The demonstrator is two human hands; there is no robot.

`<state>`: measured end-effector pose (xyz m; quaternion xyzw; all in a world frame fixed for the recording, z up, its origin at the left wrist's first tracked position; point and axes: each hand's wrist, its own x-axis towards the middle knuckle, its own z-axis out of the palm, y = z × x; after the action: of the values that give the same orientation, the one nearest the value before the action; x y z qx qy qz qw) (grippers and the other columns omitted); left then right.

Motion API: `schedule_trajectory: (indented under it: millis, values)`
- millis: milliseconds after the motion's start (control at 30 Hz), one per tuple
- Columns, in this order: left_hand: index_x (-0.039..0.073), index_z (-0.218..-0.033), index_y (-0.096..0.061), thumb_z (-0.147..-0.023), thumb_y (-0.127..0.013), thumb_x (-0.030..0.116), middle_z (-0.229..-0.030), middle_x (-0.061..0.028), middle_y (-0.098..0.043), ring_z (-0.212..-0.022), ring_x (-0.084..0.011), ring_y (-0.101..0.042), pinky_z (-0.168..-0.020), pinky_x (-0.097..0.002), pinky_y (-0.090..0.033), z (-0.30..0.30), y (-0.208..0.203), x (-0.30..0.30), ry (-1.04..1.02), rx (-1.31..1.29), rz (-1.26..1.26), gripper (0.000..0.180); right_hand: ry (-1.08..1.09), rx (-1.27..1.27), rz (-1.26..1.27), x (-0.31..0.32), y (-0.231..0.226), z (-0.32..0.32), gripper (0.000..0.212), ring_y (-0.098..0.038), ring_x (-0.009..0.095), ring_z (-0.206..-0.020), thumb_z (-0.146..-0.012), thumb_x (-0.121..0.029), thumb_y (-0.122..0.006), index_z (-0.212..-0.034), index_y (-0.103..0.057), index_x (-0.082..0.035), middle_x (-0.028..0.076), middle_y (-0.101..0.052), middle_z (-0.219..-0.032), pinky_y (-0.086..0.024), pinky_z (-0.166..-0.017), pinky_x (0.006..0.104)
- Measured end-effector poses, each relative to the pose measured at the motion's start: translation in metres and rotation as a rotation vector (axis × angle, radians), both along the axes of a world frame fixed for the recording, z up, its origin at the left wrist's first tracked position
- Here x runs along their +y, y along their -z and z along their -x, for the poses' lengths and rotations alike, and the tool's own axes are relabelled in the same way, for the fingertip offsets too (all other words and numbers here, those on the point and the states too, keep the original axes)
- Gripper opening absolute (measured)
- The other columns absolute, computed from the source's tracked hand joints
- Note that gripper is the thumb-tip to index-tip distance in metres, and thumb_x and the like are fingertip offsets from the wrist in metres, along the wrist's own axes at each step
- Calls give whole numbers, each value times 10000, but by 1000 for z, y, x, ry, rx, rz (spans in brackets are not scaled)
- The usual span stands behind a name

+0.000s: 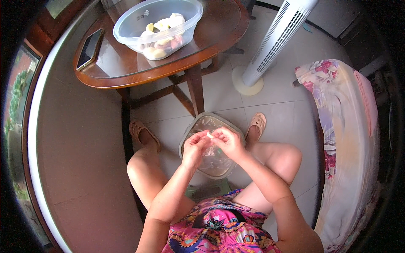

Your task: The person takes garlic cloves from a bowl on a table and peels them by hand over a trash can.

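Over a lined waste bin [198, 119], my left hand [197, 145] and my right hand [228, 141] meet at the fingertips. Between them is a small whitish piece that looks like a garlic clove [209, 135]. Both hands are closed in a pinch on it, thumbs and forefingers almost touching. Clear plastic lines the bin, and a few small pale scraps [210, 152] lie inside, partly hidden by my hands. On the table ahead, a clear plastic bowl [126, 37] holds several white, yellowish and pinkish pieces [166, 36], apparently garlic.
A round wooden table [228, 31] with a glass top stands ahead, bearing a phone [89, 49] at its left. Beyond my right foot rises a white tower fan [272, 46]. Floral cloth [344, 139] covers a seat at the right. The bin stands between my feet.
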<state>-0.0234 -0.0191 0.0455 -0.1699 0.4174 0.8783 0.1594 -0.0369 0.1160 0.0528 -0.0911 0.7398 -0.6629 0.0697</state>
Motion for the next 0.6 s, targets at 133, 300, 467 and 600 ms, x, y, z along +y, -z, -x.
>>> schedule_trajectory:
  millis: [133,300,467,600]
  values:
    - [-32,-960,-494,-755,-497,30,-885,-96,-546,-745,-148,-545,-671,-227,-461,0,1,-1,18,-32,31,215,-3,96,-108,2,-3,1,87,-539,94,-557,-688,-38,-582,-752,-538,1,59,-549,-666,-429,-494,211]
    - [-31,-924,-517,-744,-510,23,-847,-93,-560,-724,-149,-551,-652,-226,-466,0,6,-3,19,-48,1,188,-38,133,-199,3,-4,1,58,-519,93,-515,-676,-27,-586,-707,-549,4,49,-520,-630,-417,-459,214]
    - [-15,-908,-534,-725,-531,16,-831,-90,-565,-697,-145,-555,-642,-230,-466,-1,4,-1,14,-33,8,186,-26,-22,-22,2,-7,-2,47,-496,82,-477,-678,0,-574,-717,-553,14,45,-501,-606,-386,-415,202]
    - [-12,-907,-536,-724,-534,17,-834,-88,-566,-694,-143,-556,-641,-233,-466,-2,1,0,14,-12,10,186,-11,31,-74,2,-9,-1,41,-496,82,-474,-684,2,-570,-715,-551,20,46,-503,-604,-383,-411,201]
